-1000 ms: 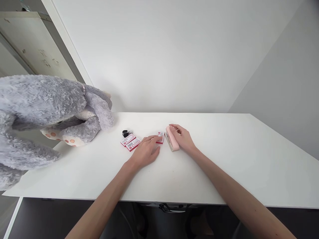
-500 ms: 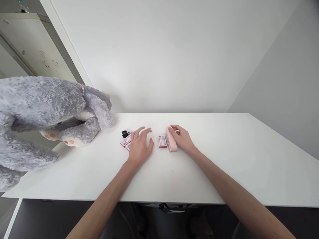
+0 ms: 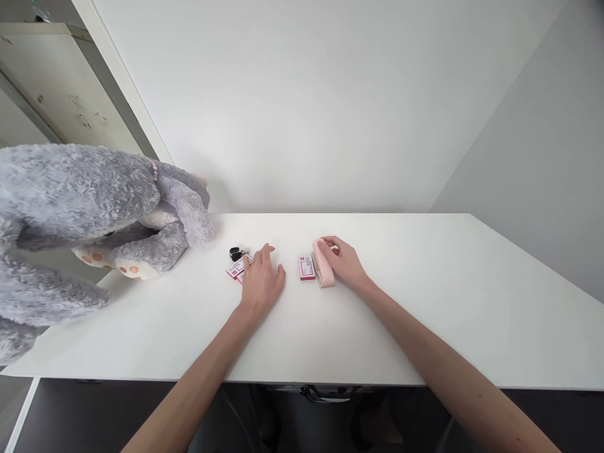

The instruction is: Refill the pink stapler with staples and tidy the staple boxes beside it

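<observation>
My right hand [image 3: 346, 262] rests on a pink stapler [image 3: 322, 272] lying on the white table [image 3: 425, 302], fingers curled over its far end. A small red-and-white staple box [image 3: 306, 267] lies flat just left of the stapler. My left hand [image 3: 261, 281] lies with fingers spread over two more red-and-white staple boxes [image 3: 234, 269], covering most of them. A small black key fob [image 3: 236, 253] sits just beyond those boxes.
A large grey plush toy [image 3: 85, 207] sprawls over the table's left end, its paws reaching toward the middle. White walls close the table at the back and right. A pale cabinet [image 3: 56, 94] stands at upper left.
My left hand left the single staple box beside the stapler and moved left onto the two boxes near the key fob. The right hand stayed on the stapler.
</observation>
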A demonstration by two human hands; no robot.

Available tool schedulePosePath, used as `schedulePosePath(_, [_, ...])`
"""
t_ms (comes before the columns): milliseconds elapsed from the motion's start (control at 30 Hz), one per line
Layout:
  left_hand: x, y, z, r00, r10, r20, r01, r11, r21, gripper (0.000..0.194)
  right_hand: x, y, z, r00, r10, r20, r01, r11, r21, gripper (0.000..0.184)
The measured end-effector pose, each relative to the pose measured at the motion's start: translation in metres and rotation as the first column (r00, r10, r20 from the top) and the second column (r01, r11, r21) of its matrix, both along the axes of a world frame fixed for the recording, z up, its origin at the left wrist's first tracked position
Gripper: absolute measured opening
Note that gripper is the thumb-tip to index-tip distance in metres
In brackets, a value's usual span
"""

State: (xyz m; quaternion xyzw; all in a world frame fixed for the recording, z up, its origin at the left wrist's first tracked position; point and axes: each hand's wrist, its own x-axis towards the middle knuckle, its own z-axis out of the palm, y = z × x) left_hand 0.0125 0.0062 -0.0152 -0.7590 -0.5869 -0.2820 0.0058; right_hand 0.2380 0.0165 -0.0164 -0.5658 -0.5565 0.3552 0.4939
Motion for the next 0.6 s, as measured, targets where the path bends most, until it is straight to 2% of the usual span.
schedulePosePath(233, [0.0031, -0.0064, 0.0073, 0.983, -0.147, 0.105, 0.158, 0.982, -0.103, 0.047, 0.0006, 0.0008, -0.0015, 1.0, 0.0, 0.012, 0.0, 1.0, -0.007, 0.045])
schedulePosePath(333, [0.0042, -0.0067, 0.0092, 0.975, -0.195, 0.11, 0.201, 0.978, -0.05, 0.042, 0.0008, 0.0012, -0.0019, 1.0, -0.003, 0.013, 0.003, 1.0, -0.007, 0.047])
schedulePosePath(400, [0.0035, -0.0053, 0.0086, 0.982, -0.181, 0.051, 0.179, 0.983, 0.028, 0.036, 0.001, 0.0013, -0.0021, 1.0, 0.002, 0.016, -0.002, 1.0, -0.004, 0.047])
schedulePosePath(467, [0.0018, -0.0033, 0.0064, 0.994, -0.111, -0.008, 0.111, 0.991, 0.074, 0.033, 0.0011, 0.0011, -0.0022, 1.0, 0.005, 0.022, -0.005, 1.0, -0.002, 0.046])
schedulePosePath(600, [-0.0014, -0.0002, 0.0009, 0.998, 0.011, -0.059, -0.008, 0.999, 0.052, 0.031, 0.0012, 0.0, -0.0015, 1.0, 0.007, 0.024, -0.007, 1.0, -0.001, 0.045])
